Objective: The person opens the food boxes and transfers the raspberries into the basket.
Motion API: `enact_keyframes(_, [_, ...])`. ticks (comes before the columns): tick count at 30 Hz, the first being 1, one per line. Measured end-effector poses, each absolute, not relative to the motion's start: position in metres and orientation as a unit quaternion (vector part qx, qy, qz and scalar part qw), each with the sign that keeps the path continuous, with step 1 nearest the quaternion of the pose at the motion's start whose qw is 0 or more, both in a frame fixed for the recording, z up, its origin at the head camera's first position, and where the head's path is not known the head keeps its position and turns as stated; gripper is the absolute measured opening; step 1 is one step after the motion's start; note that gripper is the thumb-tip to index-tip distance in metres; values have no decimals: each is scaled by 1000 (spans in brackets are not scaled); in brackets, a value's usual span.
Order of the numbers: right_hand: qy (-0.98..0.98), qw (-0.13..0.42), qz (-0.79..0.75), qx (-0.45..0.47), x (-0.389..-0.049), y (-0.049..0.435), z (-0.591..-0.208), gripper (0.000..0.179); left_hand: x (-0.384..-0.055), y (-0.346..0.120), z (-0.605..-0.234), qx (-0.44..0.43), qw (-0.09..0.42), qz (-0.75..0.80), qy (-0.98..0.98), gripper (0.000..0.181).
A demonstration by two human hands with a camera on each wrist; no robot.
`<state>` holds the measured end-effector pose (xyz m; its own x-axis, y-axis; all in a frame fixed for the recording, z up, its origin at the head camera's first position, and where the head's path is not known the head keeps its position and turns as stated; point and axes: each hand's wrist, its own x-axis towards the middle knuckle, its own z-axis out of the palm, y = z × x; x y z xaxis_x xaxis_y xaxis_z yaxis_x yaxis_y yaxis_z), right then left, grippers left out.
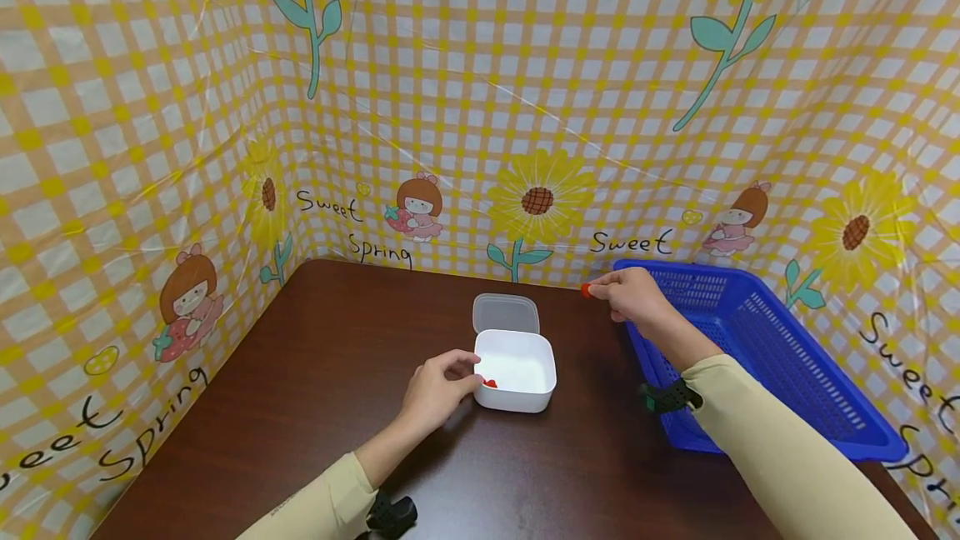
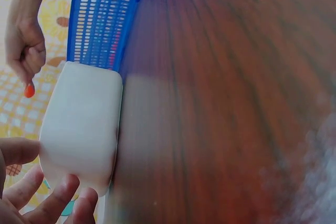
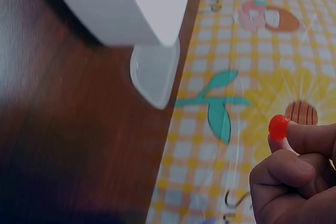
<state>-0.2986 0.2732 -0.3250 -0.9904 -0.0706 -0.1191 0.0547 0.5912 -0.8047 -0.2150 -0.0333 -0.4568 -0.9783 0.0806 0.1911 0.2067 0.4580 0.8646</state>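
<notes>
A white plastic box [image 1: 514, 370] stands on the table without its lid on. Inside, by its left wall, a small red piece [image 1: 490, 384] shows close to my left thumb. My left hand [image 1: 437, 390] holds the box at its left side, thumb and fingers against the rim and wall; the same fingers [image 2: 65, 187] show against the box [image 2: 81, 124] in the left wrist view. Up and to the right of the box, my right hand [image 1: 633, 297] pinches a small, glossy red rounded piece [image 3: 279, 127] between thumb and fingertip, in the air near the blue basket. Its exact kind is unclear.
A translucent lid [image 1: 506, 314] lies just behind the box. The blue perforated basket [image 1: 765, 440] stands at the right, partly beneath my right forearm. Checked cloth [image 1: 450, 107] hangs behind and at both sides of the dark wooden table [image 1: 330, 340].
</notes>
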Motion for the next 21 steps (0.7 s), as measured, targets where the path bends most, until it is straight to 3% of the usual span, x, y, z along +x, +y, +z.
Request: enact_keyframes(21, [916, 53, -396, 27, -314, 368, -326, 44, -215, -33, -457, -78, 54, -513, -853, 23])
